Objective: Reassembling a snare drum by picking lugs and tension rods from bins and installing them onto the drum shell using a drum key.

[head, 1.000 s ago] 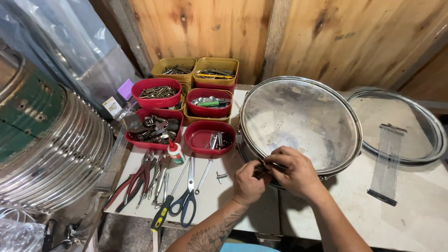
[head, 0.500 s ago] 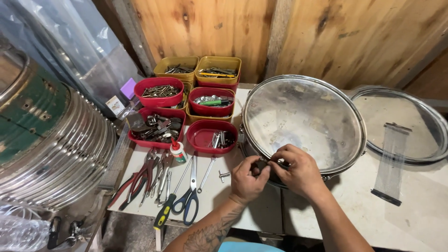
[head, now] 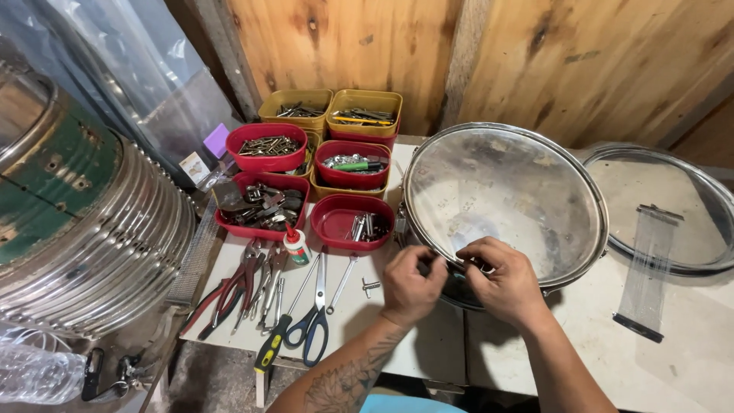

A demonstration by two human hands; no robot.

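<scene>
Both hands are seen at the near rim of the snare drum, at about 6 o'clock on its hoop. The left hand is curled closed, fingertips pinched on something small at the hoop's edge; what exactly is gripped cannot be told. The right hand is cupped over the same spot, fingers bent onto the rim hardware, its grasp hidden as well. For work this fine, the drum would best be kept steady under the right palm while small, even turns are made by the left.

At 9 o'clock from the hands, a small drum key lies close by, then scissors and pliers; red trays sit at 11 o'clock. The table's front edge runs just beneath the wrists, so little room is left there. At 3 o'clock, open tabletop is offered before the snare wires.
</scene>
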